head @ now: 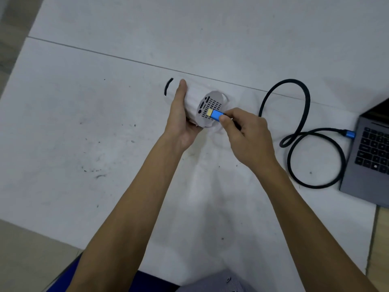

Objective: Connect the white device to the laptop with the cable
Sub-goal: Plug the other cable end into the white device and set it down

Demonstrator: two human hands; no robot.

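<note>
two hands: left hand point(181, 114) grips white device point(207, 108), right hand point(246, 133) pinches cable plug point(214, 115), apparently unplugged.

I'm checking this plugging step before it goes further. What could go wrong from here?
The plug sits over the vent grille, not a port, so the right hand may jam it. The left hand holds the device tilted; it could slip. The looped cable could tug the laptop.

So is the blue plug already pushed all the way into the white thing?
No, the blue plug shows its gold tip outside the white device.
</note>
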